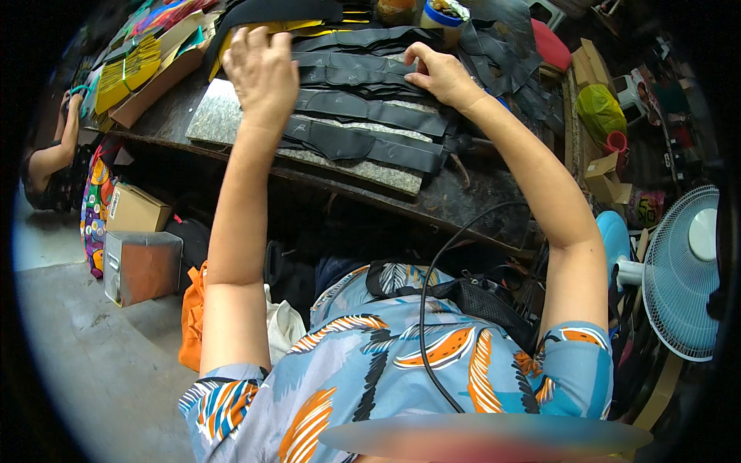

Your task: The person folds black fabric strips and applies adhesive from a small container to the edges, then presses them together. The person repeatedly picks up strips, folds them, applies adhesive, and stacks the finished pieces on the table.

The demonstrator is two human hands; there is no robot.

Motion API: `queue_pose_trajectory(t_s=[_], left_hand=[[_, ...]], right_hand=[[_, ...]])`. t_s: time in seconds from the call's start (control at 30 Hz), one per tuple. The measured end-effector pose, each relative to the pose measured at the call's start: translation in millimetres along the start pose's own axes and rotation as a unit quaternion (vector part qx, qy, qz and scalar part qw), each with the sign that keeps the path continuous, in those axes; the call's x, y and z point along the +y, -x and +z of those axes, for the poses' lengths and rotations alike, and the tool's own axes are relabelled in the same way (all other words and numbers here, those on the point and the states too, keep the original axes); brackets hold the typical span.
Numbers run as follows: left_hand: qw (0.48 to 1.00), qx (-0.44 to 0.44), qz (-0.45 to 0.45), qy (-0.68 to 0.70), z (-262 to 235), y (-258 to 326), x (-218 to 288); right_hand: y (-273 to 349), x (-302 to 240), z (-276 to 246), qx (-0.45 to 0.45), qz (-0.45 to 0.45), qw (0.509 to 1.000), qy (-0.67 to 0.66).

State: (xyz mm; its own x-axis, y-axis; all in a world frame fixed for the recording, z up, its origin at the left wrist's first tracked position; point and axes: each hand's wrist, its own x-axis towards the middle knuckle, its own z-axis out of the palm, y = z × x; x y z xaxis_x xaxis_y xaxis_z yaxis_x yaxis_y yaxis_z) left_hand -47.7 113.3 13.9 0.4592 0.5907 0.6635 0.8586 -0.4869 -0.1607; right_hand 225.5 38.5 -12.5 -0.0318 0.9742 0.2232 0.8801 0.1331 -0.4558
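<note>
Several black, leather-like strips (pixel 336 140) with widened middles lie in rows across a grey speckled slab (pixel 216 114) on the dark worktable. Over the slab's far left corner is my left hand (pixel 262 77), palm down with its fingers stretched out. Its fingertips are near a stack of black pieces (pixel 282 10) with yellow edges; whether they touch it I cannot tell. At the right ends of the far strips is my right hand (pixel 444 77), thumb and forefinger apart and bent toward a strip (pixel 347 76). Nothing shows held in either hand.
More black pieces (pixel 498 58) lie at the far right, beside a blue-rimmed tub (pixel 444 17). A carton (pixel 158 81) with yellow bundles sits at left. Another person's arm (pixel 65 143) shows beyond. A fan (pixel 679 270) stands at right; a black cable (pixel 424 309) hangs before me.
</note>
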Motion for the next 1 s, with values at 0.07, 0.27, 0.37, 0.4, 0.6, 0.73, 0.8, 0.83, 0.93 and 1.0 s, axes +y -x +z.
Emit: queue_pose_trajectory(t_s=[0.07,0.27,0.37,0.4,0.6,0.73,0.8,0.83,0.93,1.0], left_hand=[[0.989,0.052,0.099,0.094,-5,6,22],[0.935,-0.147,0.116,0.300,-11,36,65],[0.957,-0.098,0.142,0.232,-10,41,66],[0.956,-0.105,0.140,0.234,-9,40,66],[0.936,-0.130,0.112,0.306,-10,36,66],[0.932,-0.128,0.108,0.320,-14,36,64],[0.933,-0.127,0.102,0.321,-14,37,64],[0.932,-0.112,0.105,0.328,-13,38,64],[0.933,-0.114,0.103,0.325,-8,38,65],[0.924,-0.117,0.087,0.354,-5,35,63]], right_hand=[[2,-3,-3,0.004,-0.001,1.000,0.009],[26,-13,-20,0.034,-0.014,0.994,0.102],[35,-3,-31,-0.005,0.037,0.991,0.127],[35,6,-36,0.008,0.029,0.990,0.136],[5,85,-62,0.089,0.207,0.963,0.148],[-6,112,-39,0.094,0.215,0.957,0.168],[-11,119,-32,0.119,0.216,0.962,0.121],[-13,121,-34,0.145,0.202,0.965,0.084],[-20,116,-58,0.296,0.133,0.944,-0.062],[-25,98,-89,0.327,-0.002,0.927,-0.184]])
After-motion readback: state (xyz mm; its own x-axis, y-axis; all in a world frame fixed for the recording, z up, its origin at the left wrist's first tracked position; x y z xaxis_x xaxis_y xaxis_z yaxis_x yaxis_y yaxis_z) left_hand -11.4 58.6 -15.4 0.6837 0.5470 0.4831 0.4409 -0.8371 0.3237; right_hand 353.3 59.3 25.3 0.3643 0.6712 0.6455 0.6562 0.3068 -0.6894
